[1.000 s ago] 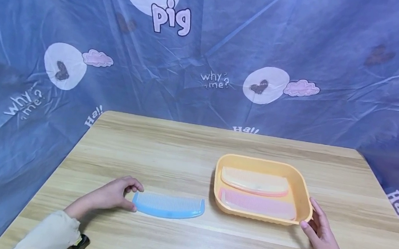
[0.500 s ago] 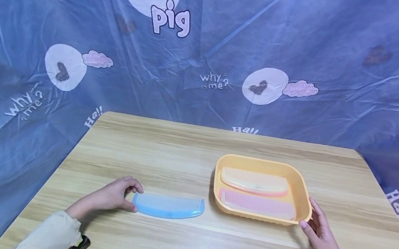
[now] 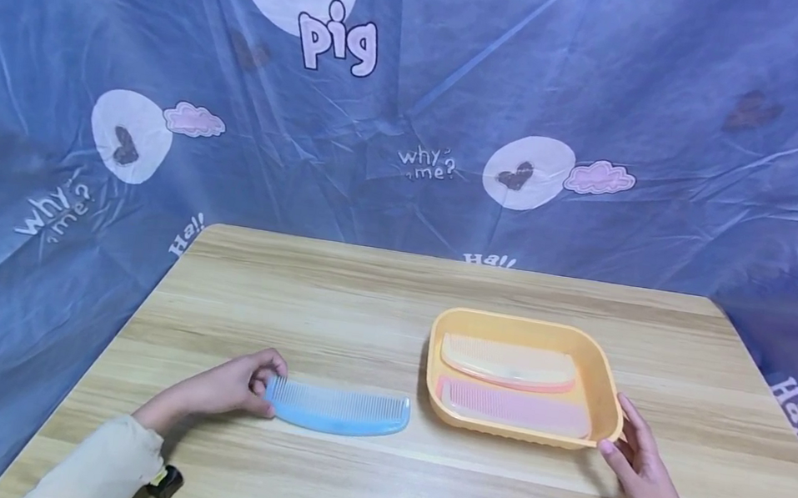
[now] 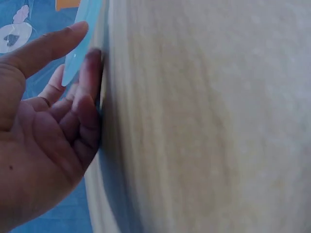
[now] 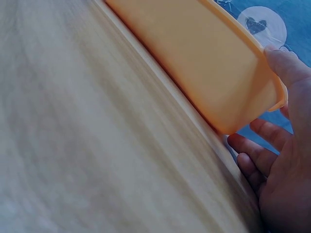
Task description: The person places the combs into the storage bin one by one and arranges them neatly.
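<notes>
Left hand pinches the left end of the light-blue curved plastic comb, thumb on the near side, fingers curled over the toothed edge; comb end looks tipped up slightly off the light wooden table. Comb sits in the near-left part of the table, long axis parallel to the near edge, teeth pointing toward the far edge. Left-wrist view confirms it: thumb and fingertips close on the blue comb end right at the table surface

Right hand is at the near-right corner of the orange shallow rectangular plastic tray: thumb against the rim, the other fingers relaxed beside and below the corner. Right-wrist view shows the thumb on the rim and the fingers loosely bent under the corner, not wrapped round it. So contact, no clamp

Tray stands right of table centre, well apart from the blue comb. Inside it: a cream-and-pink curved plastic comb along the far side and a pink curved plastic comb along the near side, lying flat, side by side

Cream sleeve covers the left forearm near the near-left corner. Blue printed plastic sheeting hangs behind and around the table
</notes>
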A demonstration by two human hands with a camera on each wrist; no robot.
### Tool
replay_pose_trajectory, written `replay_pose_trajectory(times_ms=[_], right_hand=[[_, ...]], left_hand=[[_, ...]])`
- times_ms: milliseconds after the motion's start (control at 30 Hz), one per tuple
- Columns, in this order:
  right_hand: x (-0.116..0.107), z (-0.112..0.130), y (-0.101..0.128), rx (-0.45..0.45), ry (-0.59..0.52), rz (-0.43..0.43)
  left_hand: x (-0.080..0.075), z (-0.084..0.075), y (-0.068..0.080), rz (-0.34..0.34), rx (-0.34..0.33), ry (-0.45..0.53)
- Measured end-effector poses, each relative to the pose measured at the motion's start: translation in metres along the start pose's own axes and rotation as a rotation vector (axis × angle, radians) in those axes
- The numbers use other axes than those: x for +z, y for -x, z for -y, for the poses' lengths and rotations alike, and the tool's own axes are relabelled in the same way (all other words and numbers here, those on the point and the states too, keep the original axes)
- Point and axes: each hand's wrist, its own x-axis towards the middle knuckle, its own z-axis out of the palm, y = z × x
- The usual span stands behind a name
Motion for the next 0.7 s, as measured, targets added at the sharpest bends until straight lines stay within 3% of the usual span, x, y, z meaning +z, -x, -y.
replay_pose_trajectory(times_ms=[567,700], right_hand=[[0.000,-0.001,0.001,0.003,0.017,-0.007],[0.000,-0.001,0.000,0.004,0.013,-0.005]], left_hand=[[-0.001,0.012,-0.001,0.103,0.021,0.372],[0.000,0.012,0.000,0.112,0.030,0.403]])
